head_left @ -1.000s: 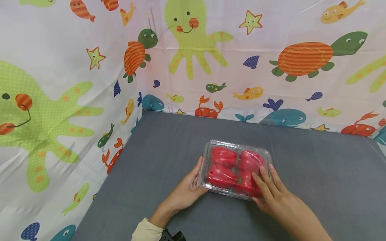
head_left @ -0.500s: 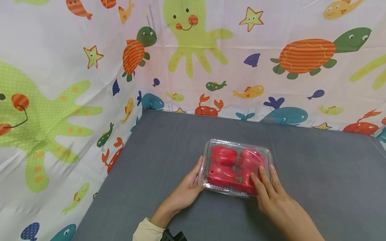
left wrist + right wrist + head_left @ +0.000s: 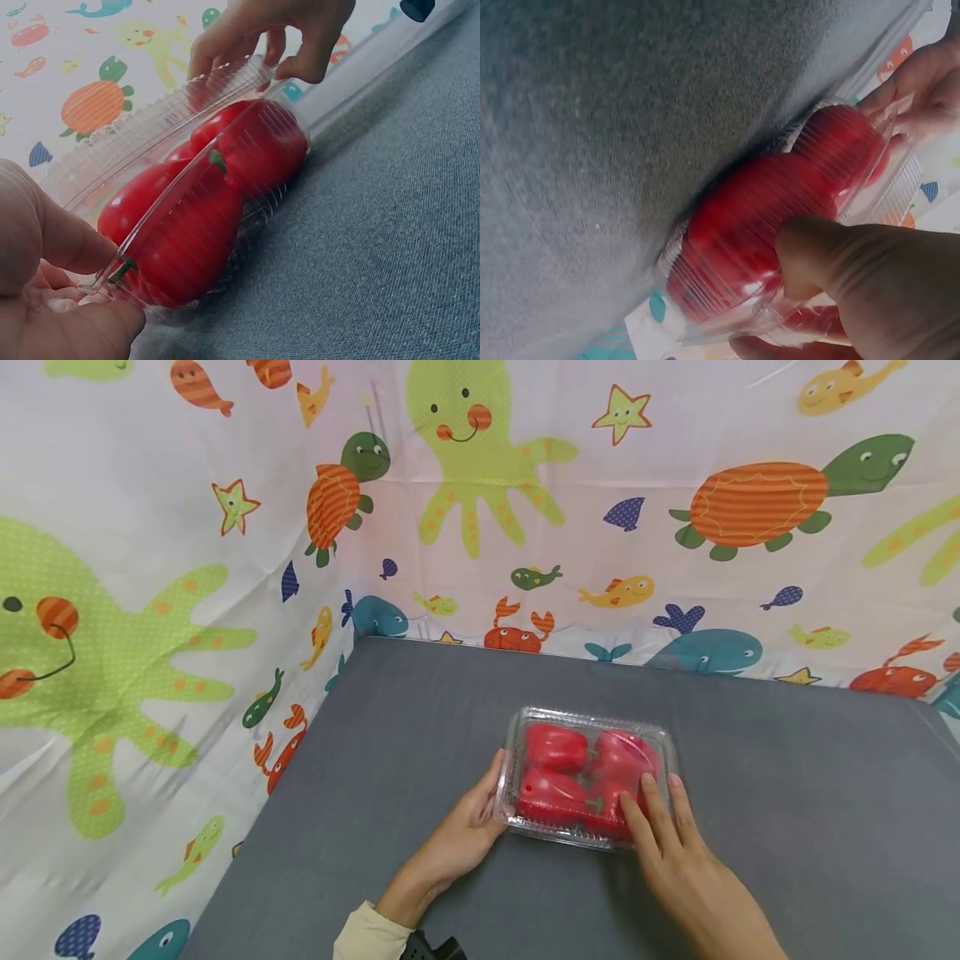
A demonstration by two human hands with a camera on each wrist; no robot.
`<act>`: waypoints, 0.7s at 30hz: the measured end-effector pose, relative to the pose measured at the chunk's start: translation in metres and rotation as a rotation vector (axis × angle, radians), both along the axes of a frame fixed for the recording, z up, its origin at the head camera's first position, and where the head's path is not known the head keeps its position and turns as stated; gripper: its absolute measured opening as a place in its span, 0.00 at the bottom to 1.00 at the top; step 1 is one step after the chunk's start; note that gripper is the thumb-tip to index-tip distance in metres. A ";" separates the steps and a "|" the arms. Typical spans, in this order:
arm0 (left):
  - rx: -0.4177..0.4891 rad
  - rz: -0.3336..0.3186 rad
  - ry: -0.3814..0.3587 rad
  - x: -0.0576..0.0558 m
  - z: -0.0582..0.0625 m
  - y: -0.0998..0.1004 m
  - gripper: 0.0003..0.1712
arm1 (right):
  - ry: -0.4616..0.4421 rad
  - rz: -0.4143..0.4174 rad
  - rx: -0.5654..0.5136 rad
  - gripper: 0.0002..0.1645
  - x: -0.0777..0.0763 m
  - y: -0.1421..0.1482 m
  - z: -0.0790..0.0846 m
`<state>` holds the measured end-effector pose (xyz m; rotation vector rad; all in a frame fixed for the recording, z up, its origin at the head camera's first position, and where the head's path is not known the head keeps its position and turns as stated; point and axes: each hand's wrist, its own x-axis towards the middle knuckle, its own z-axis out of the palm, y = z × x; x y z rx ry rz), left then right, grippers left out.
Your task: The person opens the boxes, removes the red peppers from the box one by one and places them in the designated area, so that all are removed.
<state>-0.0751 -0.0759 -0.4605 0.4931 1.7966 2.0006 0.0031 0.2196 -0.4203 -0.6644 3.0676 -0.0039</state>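
A clear plastic clamshell box [image 3: 577, 843] sits on the grey table, slightly turned. Several red bell peppers [image 3: 557, 747] with green stems show through its ridged walls. My left hand [image 3: 457, 839] holds the box's left side, and in the left wrist view its thumb and fingers [image 3: 79, 244] pinch the rim at the corner. At the opposite end, my right hand [image 3: 686, 868] spreads its fingers over the lid and right edge. The right wrist view shows its thumb [image 3: 802, 251] against the front wall and other fingers on the lid side.
The grey cloth-covered table [image 3: 420, 710] reaches to a curtain [image 3: 480, 585] printed with sea animals, hung behind and along the left. A cream sleeve [image 3: 371, 933] and a black wrist device [image 3: 435, 947] show at the bottom edge.
My right hand has slid slightly left and toward me along the front-right of the box. The left hand keeps its hold, and the box has barely moved.
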 end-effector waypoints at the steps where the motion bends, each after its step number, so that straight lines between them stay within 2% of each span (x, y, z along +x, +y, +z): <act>1: 0.004 0.003 -0.004 0.000 0.000 0.000 0.48 | -0.011 -0.012 -0.005 0.89 0.001 -0.001 0.000; 12: 0.065 0.015 -0.035 0.000 -0.002 0.006 0.48 | 0.052 -0.037 -0.042 0.80 -0.002 -0.001 0.000; 18: 0.064 0.068 -0.064 0.002 0.000 0.012 0.47 | -0.001 -0.052 -0.066 0.81 -0.006 0.001 0.005; 21: 0.064 0.093 -0.065 0.002 0.000 0.013 0.46 | 0.043 -0.029 -0.046 0.79 -0.008 0.003 0.009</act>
